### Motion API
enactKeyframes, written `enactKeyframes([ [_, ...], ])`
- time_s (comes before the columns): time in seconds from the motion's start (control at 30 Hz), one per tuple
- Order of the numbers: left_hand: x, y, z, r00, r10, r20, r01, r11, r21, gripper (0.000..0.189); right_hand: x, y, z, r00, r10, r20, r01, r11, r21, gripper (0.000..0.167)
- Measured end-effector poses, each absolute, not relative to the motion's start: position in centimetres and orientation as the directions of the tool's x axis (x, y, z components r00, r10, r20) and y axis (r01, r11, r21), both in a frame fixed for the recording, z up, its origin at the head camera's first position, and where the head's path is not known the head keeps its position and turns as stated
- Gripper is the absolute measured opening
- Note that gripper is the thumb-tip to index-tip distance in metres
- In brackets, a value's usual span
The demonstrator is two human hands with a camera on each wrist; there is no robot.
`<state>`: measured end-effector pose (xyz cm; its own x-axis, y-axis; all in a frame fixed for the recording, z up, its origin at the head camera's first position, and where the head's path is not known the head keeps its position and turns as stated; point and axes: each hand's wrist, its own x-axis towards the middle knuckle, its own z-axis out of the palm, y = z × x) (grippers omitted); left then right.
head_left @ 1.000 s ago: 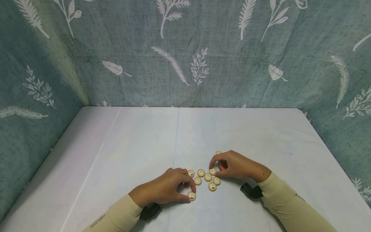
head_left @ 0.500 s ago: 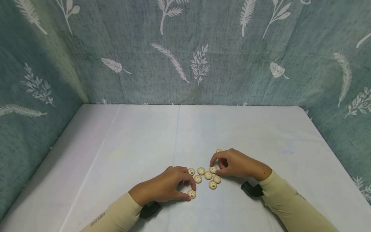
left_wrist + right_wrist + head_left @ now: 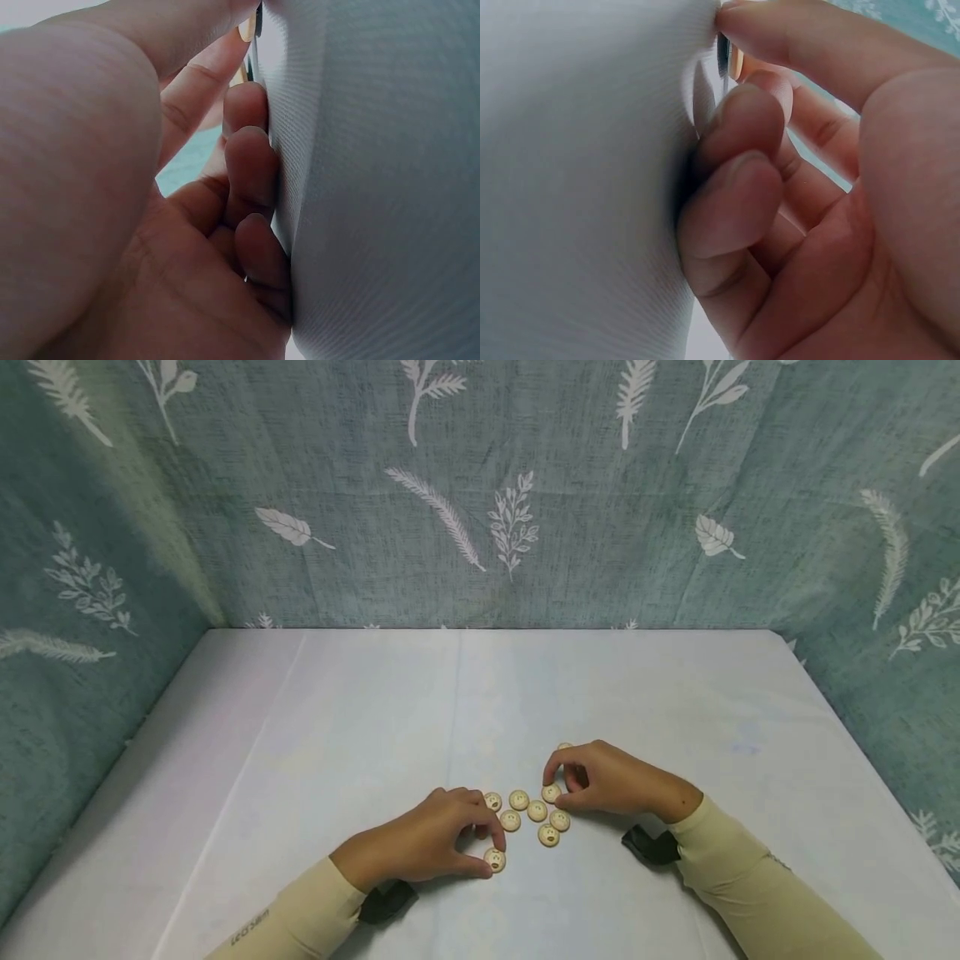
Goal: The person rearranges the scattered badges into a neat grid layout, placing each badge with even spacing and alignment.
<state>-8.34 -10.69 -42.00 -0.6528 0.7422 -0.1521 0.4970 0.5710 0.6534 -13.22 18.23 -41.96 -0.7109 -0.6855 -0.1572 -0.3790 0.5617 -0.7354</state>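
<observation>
At the lower centre of the head view, a loose cluster of wood-coloured discs (image 3: 536, 811) with drawn faces is spread on the white table (image 3: 360, 718); at least nine can be counted. The lowest disc (image 3: 495, 860) is pinched between thumb and forefinger by the left hand (image 3: 431, 837), and a higher disc (image 3: 551, 793) is pinched likewise by the right hand (image 3: 611, 781). The work appears to be only partway through: neither pinched disc is released, the others lie unheld, and no completed pattern can be made out; how many are left to be handled cannot be told. The whole layout is given by the head view alone, where a topmost disc (image 3: 565, 746) is mostly covered by the right hand. In the wrist views, the curled lower fingers (image 3: 251, 165) of each hand are shown close against the cloth surface, a detail concealed from above, while only thin tan edges are visible near the fingertips; whether either pinched disc is lifted remains unclear.
</observation>
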Motion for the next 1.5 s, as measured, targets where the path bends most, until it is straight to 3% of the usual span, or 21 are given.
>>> enactKeyframes([
  [0.27,-8.3,-10.7,-42.0,-0.648,0.746,-0.157,0.502,0.572,0.649,0.024,-13.3,18.5,-41.9,-0.706,-0.692,-0.147,-0.384,0.549,-0.742,0.017],
  [0.8,-8.6,-10.5,-41.6,-0.655,0.738,-0.160,0.490,0.577,0.654,0.024,-14.0,19.3,-41.2,-0.755,-0.651,-0.076,-0.405,0.554,-0.728,0.017],
  [1.5,-8.4,-10.5,-41.8,-0.655,0.739,-0.157,0.501,0.581,0.641,0.024,-14.9,20.6,-41.4,-0.800,-0.596,-0.069,-0.386,0.600,-0.700,0.020],
])
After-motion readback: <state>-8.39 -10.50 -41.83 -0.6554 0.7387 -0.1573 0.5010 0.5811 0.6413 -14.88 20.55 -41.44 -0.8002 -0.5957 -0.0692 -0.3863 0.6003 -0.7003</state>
